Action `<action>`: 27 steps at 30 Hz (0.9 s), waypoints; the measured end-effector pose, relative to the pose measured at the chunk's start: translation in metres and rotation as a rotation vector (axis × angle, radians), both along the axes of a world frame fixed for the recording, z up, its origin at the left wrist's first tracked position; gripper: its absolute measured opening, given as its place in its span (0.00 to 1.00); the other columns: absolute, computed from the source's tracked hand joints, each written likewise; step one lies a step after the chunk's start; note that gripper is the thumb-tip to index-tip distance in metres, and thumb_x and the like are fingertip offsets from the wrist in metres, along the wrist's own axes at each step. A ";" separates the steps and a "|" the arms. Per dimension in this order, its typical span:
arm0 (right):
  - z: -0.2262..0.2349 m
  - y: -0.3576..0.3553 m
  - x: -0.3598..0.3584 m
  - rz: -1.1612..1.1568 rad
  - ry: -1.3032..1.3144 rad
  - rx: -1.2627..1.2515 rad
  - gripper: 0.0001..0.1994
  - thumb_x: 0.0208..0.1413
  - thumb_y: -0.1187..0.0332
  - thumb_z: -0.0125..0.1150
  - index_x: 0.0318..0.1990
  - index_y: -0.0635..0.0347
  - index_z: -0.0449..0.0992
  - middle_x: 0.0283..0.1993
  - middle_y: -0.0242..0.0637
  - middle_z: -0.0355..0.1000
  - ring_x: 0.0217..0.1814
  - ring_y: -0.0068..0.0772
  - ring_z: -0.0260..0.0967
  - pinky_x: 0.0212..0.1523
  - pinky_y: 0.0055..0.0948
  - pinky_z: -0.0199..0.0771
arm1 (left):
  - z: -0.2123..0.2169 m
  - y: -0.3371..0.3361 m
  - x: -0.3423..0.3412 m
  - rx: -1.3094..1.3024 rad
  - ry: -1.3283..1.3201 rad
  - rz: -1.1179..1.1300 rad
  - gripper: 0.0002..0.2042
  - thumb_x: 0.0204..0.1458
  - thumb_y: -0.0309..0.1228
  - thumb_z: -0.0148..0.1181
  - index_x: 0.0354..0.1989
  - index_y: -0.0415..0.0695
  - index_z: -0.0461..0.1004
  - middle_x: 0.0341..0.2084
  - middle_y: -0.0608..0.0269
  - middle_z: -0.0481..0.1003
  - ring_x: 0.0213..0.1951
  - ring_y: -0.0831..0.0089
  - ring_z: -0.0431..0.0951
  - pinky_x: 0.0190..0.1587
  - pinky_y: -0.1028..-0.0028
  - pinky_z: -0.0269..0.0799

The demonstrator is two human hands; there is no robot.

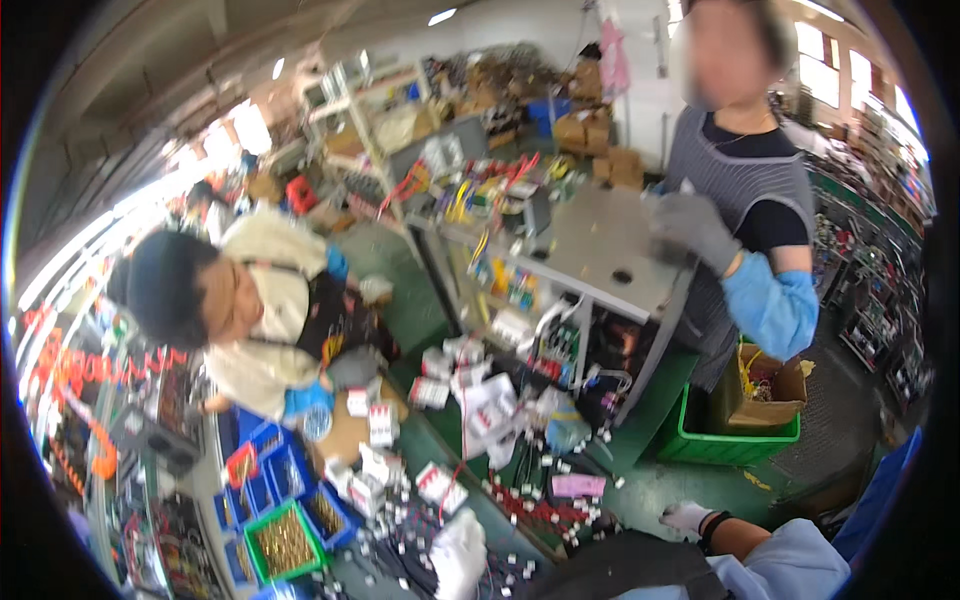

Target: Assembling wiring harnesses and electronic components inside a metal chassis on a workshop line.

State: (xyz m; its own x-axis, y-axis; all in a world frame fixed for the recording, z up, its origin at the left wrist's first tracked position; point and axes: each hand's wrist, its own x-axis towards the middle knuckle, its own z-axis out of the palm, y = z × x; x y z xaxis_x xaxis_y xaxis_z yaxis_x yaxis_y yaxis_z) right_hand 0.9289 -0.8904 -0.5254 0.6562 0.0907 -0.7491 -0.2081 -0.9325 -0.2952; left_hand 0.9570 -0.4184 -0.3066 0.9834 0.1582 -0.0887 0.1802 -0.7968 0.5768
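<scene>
In a white glove, my left hand (459, 556) is low over the worktop among dark cables with small white connectors (400, 545). Its fingers are too blurred to make out, and I cannot tell whether it grips a cable. A thin red wire (461, 468) runs up from beside it, near a white box with red marks (440, 488). Off to the right, my right hand (686, 516), also gloved in white with a black band at the wrist, is held over the green floor. Its fingers are loosely apart, with nothing visible in them. Dark red cables (540, 512) and a pink pad (578, 486) lie between the hands.
Blue bins (288, 470) and a green tray of brass-coloured parts (284, 541) stand left. Across the bench one person (270, 300) bends over boxes. Another person (745, 200), in grey gloves, stands by a metal cabinet (610, 245). A green crate (725, 440) holds a carton.
</scene>
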 end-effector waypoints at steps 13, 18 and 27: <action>0.027 0.001 -0.004 -0.024 0.036 -0.036 0.24 0.54 0.47 0.53 0.47 0.57 0.78 0.45 0.49 0.77 0.50 0.49 0.74 0.51 0.39 0.74 | -0.057 0.082 0.005 -0.229 -0.130 0.461 0.15 0.51 0.31 0.62 0.47 0.41 0.78 0.39 0.51 0.80 0.41 0.57 0.81 0.46 0.68 0.75; -0.025 -0.006 -0.003 -0.012 -0.004 0.003 0.26 0.59 0.46 0.46 0.54 0.54 0.75 0.53 0.49 0.74 0.55 0.54 0.71 0.55 0.44 0.71 | -0.108 0.059 0.026 -0.227 -0.234 0.325 0.18 0.48 0.37 0.65 0.44 0.38 0.77 0.47 0.53 0.77 0.41 0.53 0.79 0.49 0.64 0.72; -0.073 -0.043 -0.023 0.066 -0.361 0.173 0.12 0.58 0.58 0.51 0.32 0.50 0.80 0.33 0.42 0.77 0.37 0.43 0.75 0.37 0.41 0.75 | -0.022 0.055 0.044 -1.050 -0.307 0.335 0.26 0.57 0.22 0.53 0.66 0.43 0.61 0.32 0.66 0.74 0.22 0.83 0.67 0.23 0.83 0.64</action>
State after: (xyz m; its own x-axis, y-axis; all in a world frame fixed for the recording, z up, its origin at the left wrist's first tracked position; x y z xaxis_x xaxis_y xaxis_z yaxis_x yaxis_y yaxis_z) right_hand 0.9057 -0.9338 -0.5987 0.8629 0.2461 -0.4414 -0.0036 -0.8703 -0.4925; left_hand 1.0006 -0.3632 -0.3282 0.9087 0.4064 -0.0956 0.0295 0.1658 0.9857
